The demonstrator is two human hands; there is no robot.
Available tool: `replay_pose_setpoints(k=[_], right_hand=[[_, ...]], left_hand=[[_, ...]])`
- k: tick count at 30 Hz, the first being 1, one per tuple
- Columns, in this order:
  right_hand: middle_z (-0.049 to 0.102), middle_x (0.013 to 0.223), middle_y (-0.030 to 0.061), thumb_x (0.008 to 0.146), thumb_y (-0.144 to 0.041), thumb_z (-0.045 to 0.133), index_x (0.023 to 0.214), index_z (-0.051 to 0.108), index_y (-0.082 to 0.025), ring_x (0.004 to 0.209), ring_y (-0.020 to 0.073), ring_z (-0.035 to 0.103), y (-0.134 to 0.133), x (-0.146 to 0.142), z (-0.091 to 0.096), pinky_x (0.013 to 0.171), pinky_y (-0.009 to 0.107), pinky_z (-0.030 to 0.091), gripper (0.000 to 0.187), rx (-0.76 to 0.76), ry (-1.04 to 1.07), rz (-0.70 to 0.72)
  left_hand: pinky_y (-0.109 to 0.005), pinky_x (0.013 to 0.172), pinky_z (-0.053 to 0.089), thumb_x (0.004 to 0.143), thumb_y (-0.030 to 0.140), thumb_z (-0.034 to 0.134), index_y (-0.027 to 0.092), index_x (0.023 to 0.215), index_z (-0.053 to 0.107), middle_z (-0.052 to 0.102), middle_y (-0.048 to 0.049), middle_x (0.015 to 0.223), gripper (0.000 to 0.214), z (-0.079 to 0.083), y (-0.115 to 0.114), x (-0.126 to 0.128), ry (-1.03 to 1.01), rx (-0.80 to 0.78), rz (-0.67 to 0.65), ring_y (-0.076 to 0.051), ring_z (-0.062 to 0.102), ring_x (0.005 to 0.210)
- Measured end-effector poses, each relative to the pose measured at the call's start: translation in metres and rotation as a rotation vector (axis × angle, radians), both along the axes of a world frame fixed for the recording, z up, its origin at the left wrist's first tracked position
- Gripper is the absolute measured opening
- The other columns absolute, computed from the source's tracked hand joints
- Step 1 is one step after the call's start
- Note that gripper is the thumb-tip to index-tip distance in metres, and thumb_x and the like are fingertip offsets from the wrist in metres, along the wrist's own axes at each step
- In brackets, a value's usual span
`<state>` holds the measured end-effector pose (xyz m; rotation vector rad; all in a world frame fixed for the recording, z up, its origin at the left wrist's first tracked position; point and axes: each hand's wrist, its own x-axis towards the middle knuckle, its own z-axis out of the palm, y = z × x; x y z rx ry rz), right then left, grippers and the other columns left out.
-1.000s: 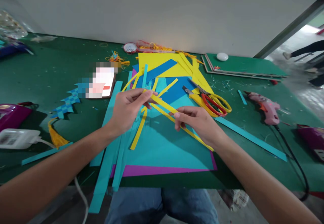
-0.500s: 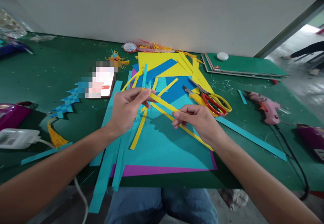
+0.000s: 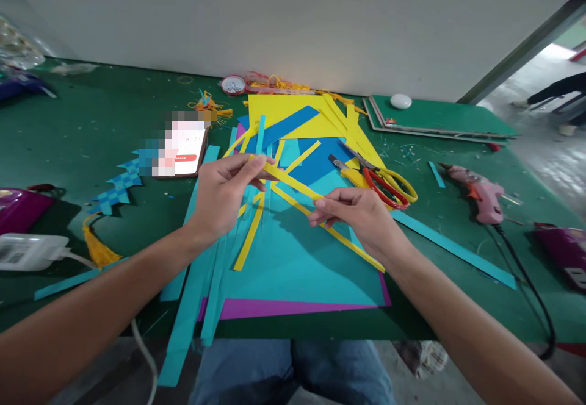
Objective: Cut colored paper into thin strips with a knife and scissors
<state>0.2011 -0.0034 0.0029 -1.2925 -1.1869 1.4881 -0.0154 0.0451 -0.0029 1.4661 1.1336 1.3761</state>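
A narrow yellow paper strip (image 3: pixel 293 183) is stretched slantwise between my two hands, above the paper pile. My left hand (image 3: pixel 229 188) pinches its upper left end between thumb and fingers. The lower right end sits in the pinch of my right hand (image 3: pixel 350 213). Beneath them lies a large turquoise paper sheet (image 3: pixel 293 265), with several loose yellow strips (image 3: pixel 249 234) crossing it. Long turquoise strips (image 3: pixel 190 307) lie along its left side, some overhanging the table edge. Beyond my right hand rest scissors (image 3: pixel 389 188) with red and yellow handles and a yellow cutter (image 3: pixel 352 177).
A pink glue gun (image 3: pixel 480 194) with a black cord lies at right. To the left are a phone (image 3: pixel 185 155), a woven blue paper piece (image 3: pixel 116 185) with a yellow tassel (image 3: pixel 98 246), and a white adapter (image 3: pixel 32 250). Green boards (image 3: pixel 439 117) lie at back right.
My left hand has shifted slightly left, and more of the yellow strip shows between my hands. Both hands keep their pinch. The view has moved a little.
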Motion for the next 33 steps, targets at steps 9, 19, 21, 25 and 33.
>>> replay_pose_setpoints(k=[9,19,21,25,33], right_hand=[[0.076,0.077,0.0056,0.079,-0.039,0.076,0.081,0.072,-0.018,0.074,0.0183,0.073,0.001,0.009,0.000,0.064,0.027,0.055,0.021,0.034,-0.022,0.006],[0.076,0.081,0.0070,0.085,-0.040,0.068,0.080,0.071,-0.017,0.077,0.0182,0.072,-0.001,0.006,0.000,0.062,0.027,0.053,0.024,0.102,-0.029,0.054],[0.076,0.079,0.0067,0.085,-0.040,0.068,0.077,0.071,-0.017,0.076,0.0181,0.072,-0.001,0.006,-0.001,0.062,0.027,0.053,0.024,0.116,-0.037,0.049],[0.075,0.076,0.0066,0.084,-0.039,0.069,0.075,0.070,-0.017,0.071,0.0174,0.071,-0.001,0.004,-0.001,0.059,0.027,0.051,0.024,0.120,-0.053,0.020],[0.070,0.064,0.0027,0.086,-0.042,0.067,0.071,0.063,-0.019,0.072,0.0188,0.072,0.000,0.000,-0.006,0.053,0.024,0.048,0.028,0.160,-0.086,-0.014]], left_hand=[[-0.025,0.059,0.056,0.086,0.039,0.066,0.020,0.085,0.076,0.075,-0.0041,0.077,0.021,0.004,0.010,-0.006,-0.047,0.015,0.042,-0.018,0.073,0.072],[-0.026,0.059,0.056,0.088,0.034,0.066,0.023,0.081,0.076,0.075,-0.0029,0.081,0.016,0.001,0.006,-0.003,-0.023,-0.017,0.011,-0.018,0.073,0.074],[-0.025,0.058,0.055,0.088,0.033,0.066,0.023,0.080,0.076,0.075,-0.0031,0.081,0.016,0.001,0.006,-0.003,-0.024,-0.011,0.014,-0.018,0.073,0.073],[-0.024,0.057,0.055,0.088,0.033,0.065,0.021,0.082,0.076,0.076,-0.0042,0.084,0.017,0.002,0.005,-0.002,0.002,0.012,0.051,-0.017,0.073,0.071],[-0.023,0.057,0.056,0.086,0.034,0.067,0.021,0.083,0.077,0.076,-0.0039,0.079,0.017,0.004,0.004,-0.003,0.008,-0.025,0.046,-0.017,0.073,0.070]])
